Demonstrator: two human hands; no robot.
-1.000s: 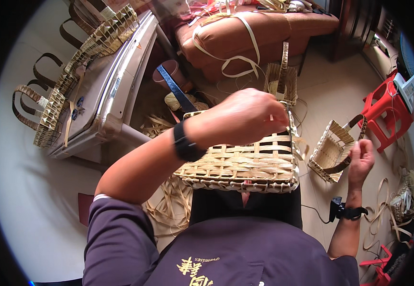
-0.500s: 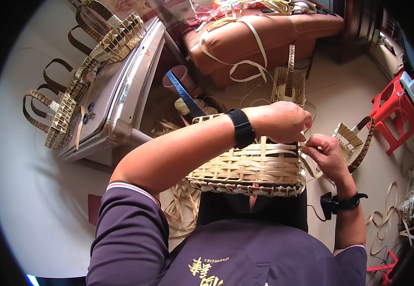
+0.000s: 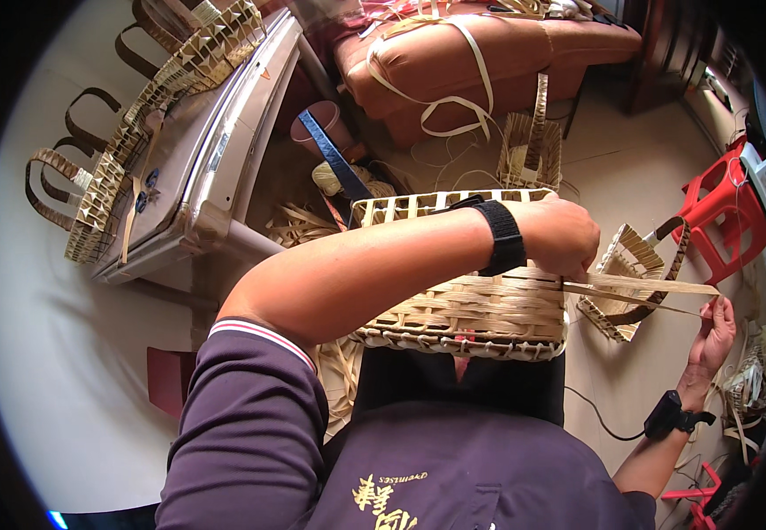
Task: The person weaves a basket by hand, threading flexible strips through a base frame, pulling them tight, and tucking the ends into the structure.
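A half-woven rectangular basket (image 3: 475, 309) of pale flat strips rests on my lap, its open frame ribs showing along the far side. My left arm crosses over it. My left hand (image 3: 564, 234) is closed at the basket's right-hand end, its fingertips partly hidden behind the hand. From that end a pale weaving strip (image 3: 643, 284) runs out to the right, doubled and stretched taut. My right hand (image 3: 714, 337) pinches the strip's outer end, well away from the basket.
A small handled basket (image 3: 623, 265) stands on the floor under the strip, and another handled basket (image 3: 520, 150) lies beyond. Finished baskets (image 3: 100, 190) line the table (image 3: 180, 190) at left. A red stool (image 3: 727, 208) is at right, a brown sofa (image 3: 489, 66) at the back.
My right hand has moved from beside the basket far to the right, drawing the strip out straight. My left hand has shifted slightly right and down, onto the basket's end.
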